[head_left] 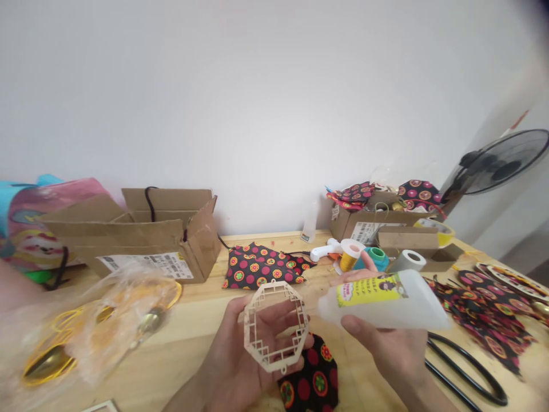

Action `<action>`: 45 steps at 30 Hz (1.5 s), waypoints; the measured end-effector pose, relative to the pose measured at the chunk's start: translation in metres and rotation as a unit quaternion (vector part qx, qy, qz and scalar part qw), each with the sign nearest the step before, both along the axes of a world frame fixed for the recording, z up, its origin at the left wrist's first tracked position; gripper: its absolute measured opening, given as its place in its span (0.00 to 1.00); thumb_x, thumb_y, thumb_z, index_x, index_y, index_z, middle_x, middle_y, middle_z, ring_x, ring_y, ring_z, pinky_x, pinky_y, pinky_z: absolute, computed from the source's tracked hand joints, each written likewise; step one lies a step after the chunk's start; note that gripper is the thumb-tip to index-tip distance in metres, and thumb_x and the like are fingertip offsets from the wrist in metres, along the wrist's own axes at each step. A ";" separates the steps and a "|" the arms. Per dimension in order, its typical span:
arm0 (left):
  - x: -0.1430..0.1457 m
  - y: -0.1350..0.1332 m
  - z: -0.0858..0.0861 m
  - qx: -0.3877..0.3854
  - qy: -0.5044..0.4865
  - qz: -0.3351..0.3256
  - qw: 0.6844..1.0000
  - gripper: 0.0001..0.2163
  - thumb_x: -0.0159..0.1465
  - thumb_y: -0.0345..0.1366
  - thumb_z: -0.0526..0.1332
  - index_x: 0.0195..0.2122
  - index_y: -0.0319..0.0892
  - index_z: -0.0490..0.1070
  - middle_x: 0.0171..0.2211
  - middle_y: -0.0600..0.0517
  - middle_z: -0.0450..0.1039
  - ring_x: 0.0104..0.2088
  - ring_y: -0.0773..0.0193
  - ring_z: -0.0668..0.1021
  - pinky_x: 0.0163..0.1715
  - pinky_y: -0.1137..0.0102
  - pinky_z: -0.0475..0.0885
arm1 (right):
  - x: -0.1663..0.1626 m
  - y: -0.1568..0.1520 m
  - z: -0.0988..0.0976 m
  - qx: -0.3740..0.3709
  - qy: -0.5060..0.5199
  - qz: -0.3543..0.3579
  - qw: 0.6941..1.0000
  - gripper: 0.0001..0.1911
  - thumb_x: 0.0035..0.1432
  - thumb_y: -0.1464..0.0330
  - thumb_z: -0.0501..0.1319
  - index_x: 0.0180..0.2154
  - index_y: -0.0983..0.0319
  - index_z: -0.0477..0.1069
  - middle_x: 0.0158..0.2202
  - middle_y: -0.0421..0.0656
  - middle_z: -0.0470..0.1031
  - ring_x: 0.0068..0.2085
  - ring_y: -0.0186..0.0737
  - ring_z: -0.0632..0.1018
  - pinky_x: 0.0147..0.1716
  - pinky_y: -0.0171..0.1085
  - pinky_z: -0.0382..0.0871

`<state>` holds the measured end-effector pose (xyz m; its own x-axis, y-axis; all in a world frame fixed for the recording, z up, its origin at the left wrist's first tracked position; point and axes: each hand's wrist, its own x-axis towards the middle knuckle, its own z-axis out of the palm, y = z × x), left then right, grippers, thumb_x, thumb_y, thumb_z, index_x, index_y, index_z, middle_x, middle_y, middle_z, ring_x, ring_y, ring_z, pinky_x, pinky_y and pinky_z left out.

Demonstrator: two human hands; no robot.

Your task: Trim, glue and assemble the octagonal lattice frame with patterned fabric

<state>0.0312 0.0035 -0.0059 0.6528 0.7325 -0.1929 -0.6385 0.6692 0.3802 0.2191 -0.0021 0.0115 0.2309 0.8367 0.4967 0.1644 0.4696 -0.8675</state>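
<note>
A: Far left first; crinkled plastic bag [115, 320] lies on the table [193, 337]; left hand [231, 360]?
B: Fingers curled, cradling the octagonal lattice frame [250, 332] from behind; it's held up above a patterned fabric patch [313, 380].
A: Right hand [386, 346]?
B: Wrapped round the squeeze bottle [381, 300], likely glue; it's tipped sideways, nozzle just beside the frame's right edge; contact unclear.
A: Tip?
B: My judgement: steady the frame; squeeze gently; thin line on the rim only; scissors [467, 372] lie well apart.
</note>
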 end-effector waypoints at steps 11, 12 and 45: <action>0.000 0.001 0.001 -0.014 0.004 -0.002 1.000 0.25 0.58 0.45 0.48 0.43 0.28 0.70 0.38 0.40 0.75 0.35 0.54 0.77 0.32 0.67 0.70 | 0.008 0.002 -0.001 0.010 -0.078 0.040 0.996 0.26 0.39 0.63 0.68 0.43 0.58 0.67 0.33 0.45 0.75 0.38 0.50 0.76 0.32 0.44 0.75; 0.000 0.001 0.001 -0.015 0.004 -0.003 1.000 0.25 0.58 0.45 0.48 0.44 0.28 0.70 0.38 0.39 0.75 0.34 0.54 0.77 0.31 0.67 0.70 | 0.008 0.002 0.000 0.009 -0.076 0.039 0.996 0.27 0.39 0.63 0.69 0.43 0.58 0.67 0.34 0.45 0.75 0.38 0.50 0.76 0.32 0.43 0.75; 0.003 0.005 -0.008 -0.046 0.013 -0.033 0.998 0.26 0.56 0.49 0.52 0.43 0.29 0.69 0.33 0.43 0.75 0.30 0.56 0.77 0.28 0.70 0.67 | 0.006 0.004 0.001 0.034 -0.176 -0.041 0.983 0.28 0.40 0.54 0.65 0.43 0.61 0.68 0.33 0.45 0.76 0.34 0.48 0.76 0.31 0.42 0.73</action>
<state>0.0345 0.0081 -0.0136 0.6924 0.6670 -0.2750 -0.5834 0.7419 0.3306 0.2254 0.0017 0.0128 0.0992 0.7848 0.6117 0.4888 0.4970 -0.7170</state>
